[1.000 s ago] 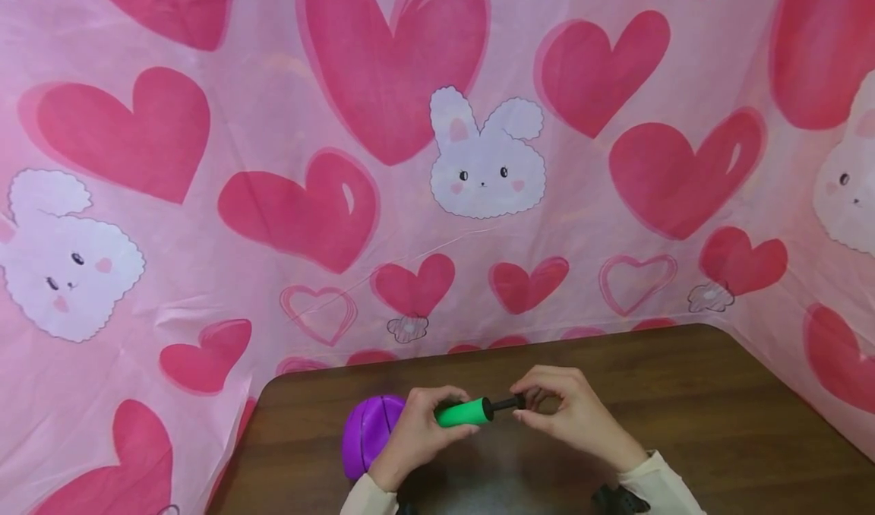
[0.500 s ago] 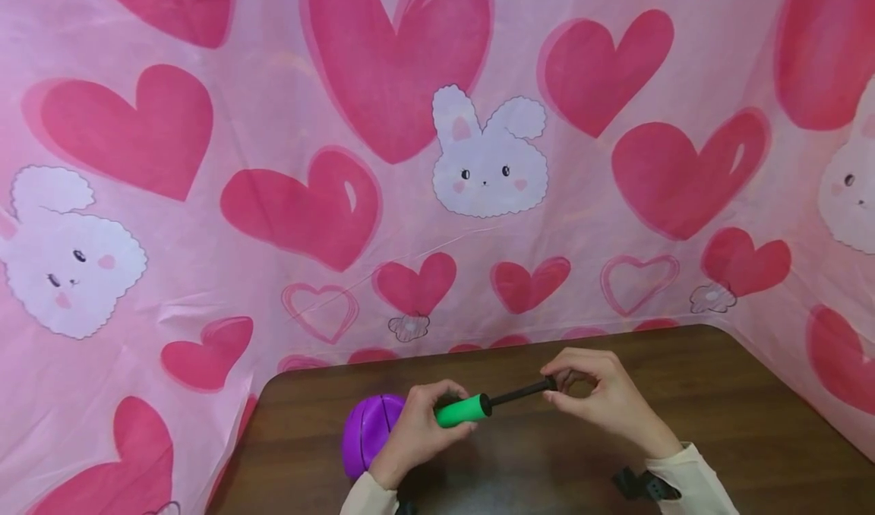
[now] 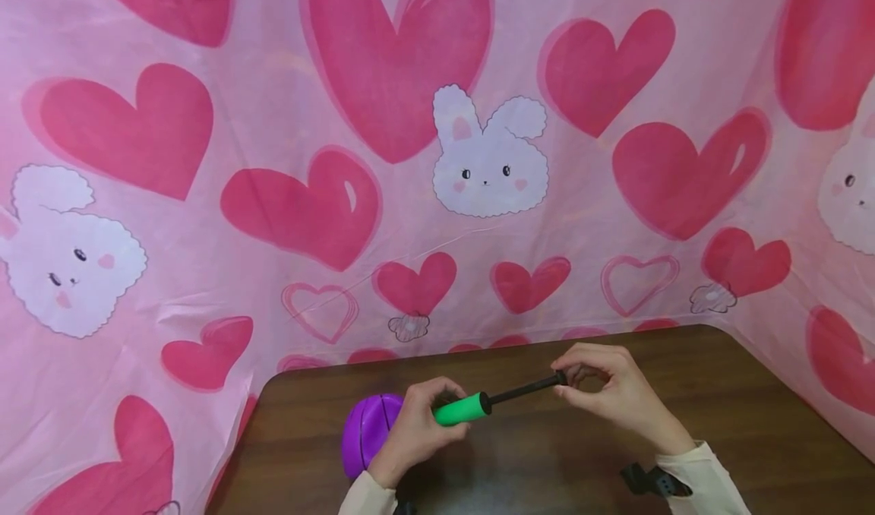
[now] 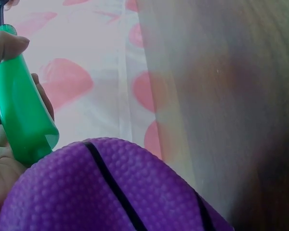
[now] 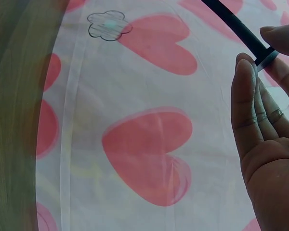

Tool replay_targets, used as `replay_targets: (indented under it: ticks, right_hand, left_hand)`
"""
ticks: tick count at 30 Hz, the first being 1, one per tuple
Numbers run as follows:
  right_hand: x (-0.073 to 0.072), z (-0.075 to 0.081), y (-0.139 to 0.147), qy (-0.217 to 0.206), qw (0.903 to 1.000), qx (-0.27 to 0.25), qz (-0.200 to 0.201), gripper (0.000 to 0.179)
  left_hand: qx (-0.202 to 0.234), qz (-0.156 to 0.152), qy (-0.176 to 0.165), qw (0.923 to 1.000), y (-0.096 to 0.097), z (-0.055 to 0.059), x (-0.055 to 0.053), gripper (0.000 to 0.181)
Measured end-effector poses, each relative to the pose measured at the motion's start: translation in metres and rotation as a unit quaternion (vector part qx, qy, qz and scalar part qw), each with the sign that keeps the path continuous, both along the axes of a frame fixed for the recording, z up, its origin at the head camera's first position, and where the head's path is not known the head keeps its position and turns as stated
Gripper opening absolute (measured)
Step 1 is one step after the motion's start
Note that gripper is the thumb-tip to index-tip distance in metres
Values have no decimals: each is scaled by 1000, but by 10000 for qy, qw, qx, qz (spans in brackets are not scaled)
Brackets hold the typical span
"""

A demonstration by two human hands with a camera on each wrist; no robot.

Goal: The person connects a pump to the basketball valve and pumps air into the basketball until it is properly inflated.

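The left hand [image 3: 417, 433] has its fingers curled round the green pump [image 3: 461, 409], held over the surface [image 3: 718, 401]; the right hand [image 3: 615, 393] pinches the end of its extended black rod [image 3: 522, 389]. The purple ball [image 3: 364, 439] sits just beside the left hand, and from here I can't tell whether the pump joins it. I'd brace the barrel and stroke the rod straight along its axis, since sideways force could bend it.
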State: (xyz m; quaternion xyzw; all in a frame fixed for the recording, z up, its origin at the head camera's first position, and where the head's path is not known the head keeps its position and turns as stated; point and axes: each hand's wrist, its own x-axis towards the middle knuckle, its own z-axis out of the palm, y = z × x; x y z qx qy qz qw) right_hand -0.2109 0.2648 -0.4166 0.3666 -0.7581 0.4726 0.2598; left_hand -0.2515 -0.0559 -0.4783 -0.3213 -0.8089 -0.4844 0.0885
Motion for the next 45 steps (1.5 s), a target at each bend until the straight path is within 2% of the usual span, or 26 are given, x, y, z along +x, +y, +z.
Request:
replay_targets:
  ticks: [11, 15, 20, 25, 29, 35, 38, 45]
  right_hand:
    - [-1, -3, -1, -166, 9998, -57, 41, 45]
    - [-1, -5, -5, -151, 9997, -119, 135, 45]
    - [-2, -10, -14, -159, 9994, -142, 255, 44]
    - [-2, -22, -31, -200, 9989, -195, 370, 41]
    - [-2, -34, -49, -275, 9988, -253, 322, 37]
    - [-1, -49, -68, -465, 9980, -288, 327, 32]
    - [-1, -52, -71, -329, 9983, -312, 358, 31]
    - [-3, -51, -71, -137, 9990, -191, 372, 33]
  left_hand:
    - [309, -191, -239, 9991, -1, -3, -3, 32]
    - [285, -102, -353, 9989, 0, -1, -2, 34]
    - [261, -1, -332, 9991, 1, 0, 0, 35]
    - [268, 23, -406, 9988, 0, 1, 1, 36]
    - [275, -46, -383, 9989, 0, 1, 1, 36]
    - [170, -226, -132, 9995, 1, -1, 1, 36]
    - [104, -250, -55, 9996, 1, -1, 0, 35]
    - [37, -232, -202, 9995, 0, 3, 0, 35]
